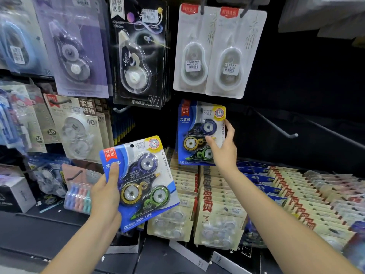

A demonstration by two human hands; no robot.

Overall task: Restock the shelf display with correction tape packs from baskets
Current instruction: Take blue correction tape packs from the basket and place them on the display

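Both forearms are bare, no sleeves or jewellery on the hands (104,194).

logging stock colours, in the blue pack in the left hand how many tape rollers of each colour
Blue pack in the left hand:
purple roller: 1
yellow roller: 1
green roller: 1
Total: 3
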